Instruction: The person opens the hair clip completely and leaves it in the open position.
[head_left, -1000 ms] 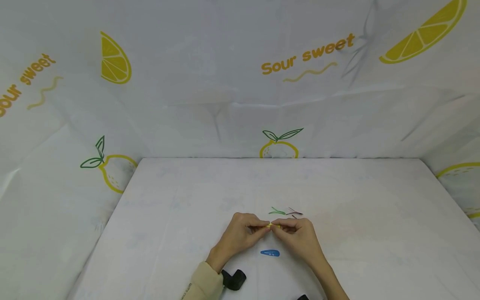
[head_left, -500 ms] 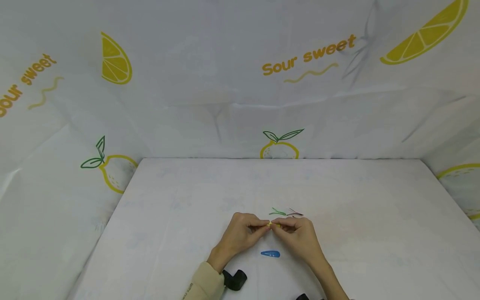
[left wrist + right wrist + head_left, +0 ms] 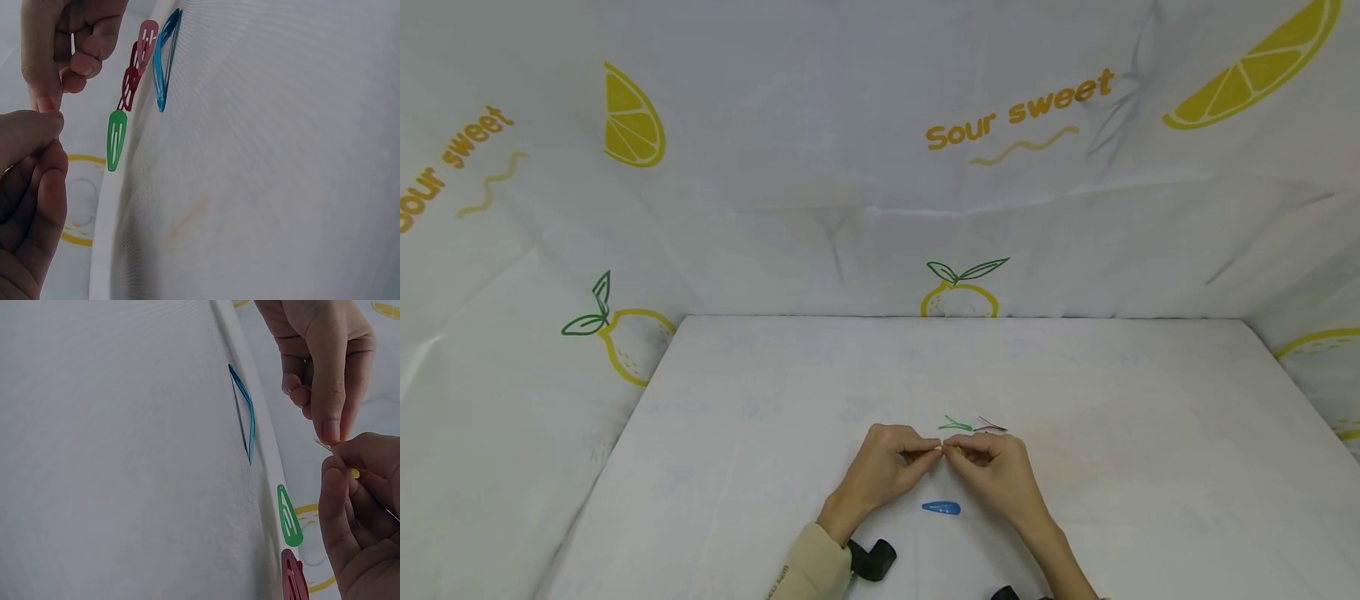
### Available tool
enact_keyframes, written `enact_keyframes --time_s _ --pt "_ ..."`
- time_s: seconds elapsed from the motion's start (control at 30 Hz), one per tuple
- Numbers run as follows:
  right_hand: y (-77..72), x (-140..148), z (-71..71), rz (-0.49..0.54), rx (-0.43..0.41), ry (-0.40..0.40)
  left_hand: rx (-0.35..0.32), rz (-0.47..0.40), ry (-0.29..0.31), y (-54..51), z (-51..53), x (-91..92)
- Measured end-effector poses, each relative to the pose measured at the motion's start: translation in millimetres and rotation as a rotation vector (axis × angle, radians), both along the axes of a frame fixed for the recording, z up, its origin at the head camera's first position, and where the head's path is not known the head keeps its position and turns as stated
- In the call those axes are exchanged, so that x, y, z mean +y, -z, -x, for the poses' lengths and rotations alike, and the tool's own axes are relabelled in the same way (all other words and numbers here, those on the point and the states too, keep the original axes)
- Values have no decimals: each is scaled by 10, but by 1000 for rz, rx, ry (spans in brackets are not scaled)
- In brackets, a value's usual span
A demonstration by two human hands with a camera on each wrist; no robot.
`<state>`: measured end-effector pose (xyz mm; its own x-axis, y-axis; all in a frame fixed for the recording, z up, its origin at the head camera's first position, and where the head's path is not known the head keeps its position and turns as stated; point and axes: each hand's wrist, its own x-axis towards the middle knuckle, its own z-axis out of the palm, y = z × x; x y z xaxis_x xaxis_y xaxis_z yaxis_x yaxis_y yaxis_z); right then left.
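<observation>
Above the white table, my left hand (image 3: 883,463) and right hand (image 3: 996,471) meet fingertip to fingertip. Between them both pinch a small yellow snap hair clip (image 3: 355,473), mostly covered by fingers; its thin metal strip shows beside the left thumb in the right wrist view. Nearer to me, between the wrists, a blue snap hair clip (image 3: 941,507) lies open on the table. Just beyond the fingers are a green hair clip (image 3: 956,424) and a dark red one (image 3: 128,87). A pink hair clip (image 3: 147,44) lies beside the red one.
The white tabletop (image 3: 760,400) reaches back to a white cloth wall (image 3: 820,250) printed with lemons and lettering. A black wrist camera mount (image 3: 874,560) sits at the left sleeve, and another black piece (image 3: 1004,592) near the right forearm.
Both hands stay almost in place with the yellow hair clip. Less of its yellow shows between the fingertips now. The clips on the table have not moved.
</observation>
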<state>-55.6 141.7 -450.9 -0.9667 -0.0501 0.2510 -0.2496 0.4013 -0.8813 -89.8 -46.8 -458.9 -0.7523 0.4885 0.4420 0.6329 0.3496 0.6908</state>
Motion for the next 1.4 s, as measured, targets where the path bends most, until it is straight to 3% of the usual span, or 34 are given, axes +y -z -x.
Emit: enact_keyframes --time_s 0.2,0.5,0.83,1.1,1.4 --pt "-13 13 0 -1 -14 -10 -14 -31 -11 19 11 3" --pt "-70 116 6 -40 29 -40 -44 -109 -8 17 29 23" --pt "-76 171 14 -92 46 -38 -77 -133 -3 20 34 54" --pt "-94 210 2 -160 20 24 -43 -17 -45 -4 29 68" --pt "-92 248 -6 -217 -153 55 -82 121 -59 -12 44 140"
